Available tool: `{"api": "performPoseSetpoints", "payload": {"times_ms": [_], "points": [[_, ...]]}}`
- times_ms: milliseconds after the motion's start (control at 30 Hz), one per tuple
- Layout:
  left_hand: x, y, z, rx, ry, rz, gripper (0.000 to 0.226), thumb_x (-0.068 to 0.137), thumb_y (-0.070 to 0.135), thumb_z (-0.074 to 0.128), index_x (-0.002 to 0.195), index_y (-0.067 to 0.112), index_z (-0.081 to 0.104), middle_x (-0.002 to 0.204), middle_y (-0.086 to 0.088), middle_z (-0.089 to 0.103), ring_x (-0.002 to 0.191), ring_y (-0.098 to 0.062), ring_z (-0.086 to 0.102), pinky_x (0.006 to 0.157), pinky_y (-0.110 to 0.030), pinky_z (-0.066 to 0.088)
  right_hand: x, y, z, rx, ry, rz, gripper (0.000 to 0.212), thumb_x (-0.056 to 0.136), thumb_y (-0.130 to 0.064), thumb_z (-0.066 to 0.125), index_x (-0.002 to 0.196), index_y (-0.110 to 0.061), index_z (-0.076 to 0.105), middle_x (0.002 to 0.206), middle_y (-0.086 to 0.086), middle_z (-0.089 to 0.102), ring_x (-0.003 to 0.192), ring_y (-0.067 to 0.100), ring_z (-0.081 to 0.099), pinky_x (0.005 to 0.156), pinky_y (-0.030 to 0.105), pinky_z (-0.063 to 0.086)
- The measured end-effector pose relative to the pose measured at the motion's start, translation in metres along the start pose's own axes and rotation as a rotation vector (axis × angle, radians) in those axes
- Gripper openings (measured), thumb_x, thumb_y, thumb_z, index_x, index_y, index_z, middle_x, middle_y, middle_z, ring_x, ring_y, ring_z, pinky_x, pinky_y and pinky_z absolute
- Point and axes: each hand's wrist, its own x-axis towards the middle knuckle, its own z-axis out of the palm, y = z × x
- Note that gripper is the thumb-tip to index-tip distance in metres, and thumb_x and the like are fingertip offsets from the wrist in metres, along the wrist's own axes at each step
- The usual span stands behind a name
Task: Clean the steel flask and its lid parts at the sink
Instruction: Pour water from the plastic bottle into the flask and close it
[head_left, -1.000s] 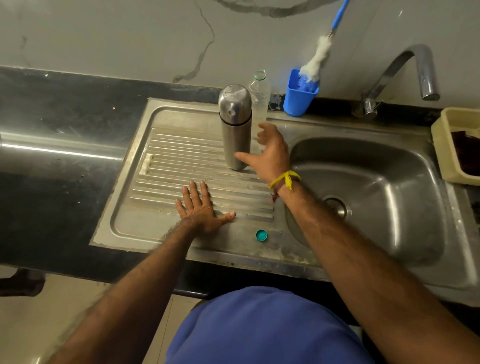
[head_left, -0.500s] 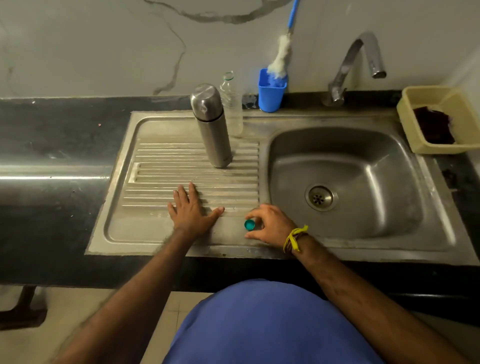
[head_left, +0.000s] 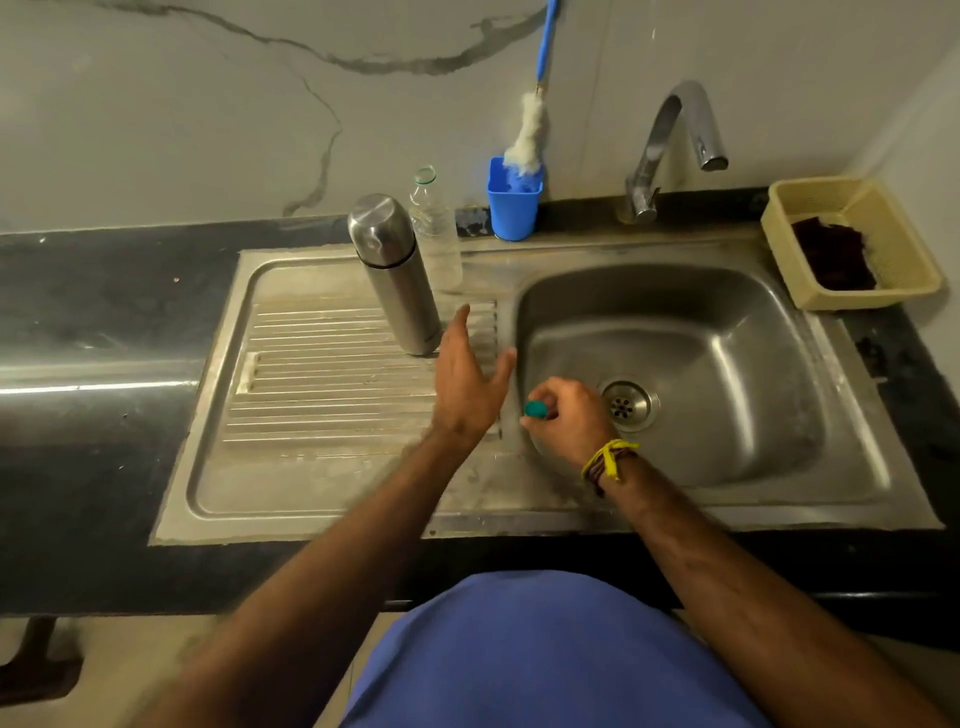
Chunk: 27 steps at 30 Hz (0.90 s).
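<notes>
From the head camera I see my right hand (head_left: 571, 421) pinching a small teal cap (head_left: 535, 409) at the basin's left edge of the sink (head_left: 727, 364). My left hand (head_left: 467, 384) hangs over the draining board with fingers spread, holding nothing, near the steel flask (head_left: 397, 270). The flask stands upright on the board, lid on, just beside a clear bottle (head_left: 436, 234).

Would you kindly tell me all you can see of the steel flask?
The steel flask is a tall brushed-metal cylinder with a domed cap still on, a thin seam marking where cap meets body. It stands upright on the ribbed drainboard, close beside a clear plastic bottle. The left hand reaches toward it without touching.
</notes>
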Motion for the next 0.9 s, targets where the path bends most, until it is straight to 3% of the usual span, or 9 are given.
{"api": "performPoseSetpoints", "payload": {"times_ms": [100,200,333,400,533,667,767,900], "points": [[0.039,0.031,0.016,-0.129,0.02,-0.181,0.101,0.092,0.029,0.075,0.162,0.006,0.005,0.169,-0.013,0.016,0.156,-0.025,0.017,0.124,-0.029,0.013,0.019,0.001,-0.016,0.098,0.097,0.022,0.025,0.072,-0.021,0.086,0.092,-0.016,0.07,0.086,0.001,0.07,0.073,0.013,0.062,0.072,0.028,0.053],[0.085,0.052,0.035,-0.241,0.053,-0.398,0.119,0.091,0.033,0.076,0.159,0.008,-0.019,0.171,-0.01,-0.013,0.158,-0.025,-0.006,0.126,-0.032,0.002,0.037,-0.002,-0.029,0.151,0.194,0.029,0.028,0.071,-0.021,0.087,0.094,-0.012,0.072,0.083,0.001,0.071,0.071,0.014,0.062,0.071,0.024,0.051],[0.145,0.056,0.049,-0.341,0.275,-0.651,0.136,0.078,0.035,0.088,0.158,0.001,-0.016,0.169,-0.02,-0.009,0.158,-0.032,-0.004,0.126,-0.037,0.007,0.054,-0.003,-0.041,0.206,0.238,0.019,0.028,0.072,-0.017,0.085,0.095,-0.011,0.07,0.08,-0.003,0.067,0.071,0.017,0.065,0.07,0.026,0.053],[0.168,0.045,0.054,-0.355,0.386,-0.691,0.139,0.074,0.035,0.091,0.159,0.003,-0.014,0.169,-0.022,-0.007,0.157,-0.034,-0.003,0.127,-0.04,0.008,0.062,0.003,-0.047,0.243,0.259,0.009,0.027,0.073,-0.012,0.084,0.095,-0.011,0.07,0.082,-0.004,0.067,0.072,0.017,0.067,0.069,0.026,0.055],[0.202,0.013,0.06,-0.274,0.529,-0.613,0.121,0.079,0.032,0.088,0.162,0.007,0.003,0.169,-0.017,0.011,0.157,-0.032,0.009,0.127,-0.043,0.014,0.076,0.013,-0.054,0.332,0.315,0.011,0.028,0.072,-0.007,0.085,0.097,-0.01,0.073,0.083,-0.001,0.07,0.071,0.01,0.065,0.065,0.006,0.049],[0.216,-0.004,0.062,-0.23,0.671,-0.443,0.071,0.081,0.02,0.085,0.14,0.01,0.048,0.134,-0.01,0.058,0.128,-0.029,0.053,0.111,-0.045,0.045,0.087,0.015,-0.056,0.425,0.308,0.023,0.032,0.074,-0.01,0.086,0.103,-0.006,0.074,0.093,0.005,0.074,0.081,0.01,0.069,0.072,0.005,0.05],[0.197,0.004,0.069,-0.236,0.55,-0.337,0.065,0.084,0.024,0.083,0.137,0.012,0.049,0.127,-0.004,0.061,0.118,-0.017,0.057,0.108,-0.034,0.048,0.088,0.013,-0.058,0.465,0.314,0.031,0.035,0.078,-0.01,0.083,0.111,-0.005,0.073,0.101,0.005,0.074,0.087,0.007,0.069,0.076,0.007,0.052],[0.138,0.017,0.077,-0.303,0.346,-0.065,0.064,0.081,0.037,0.083,0.133,0.014,0.054,0.124,-0.002,0.066,0.112,-0.012,0.063,0.099,-0.031,0.053,0.072,0.012,-0.067,0.541,0.347,0.031,0.039,0.083,-0.007,0.078,0.121,-0.006,0.069,0.111,0.006,0.074,0.099,0.01,0.071,0.088,0.023,0.057]]}}
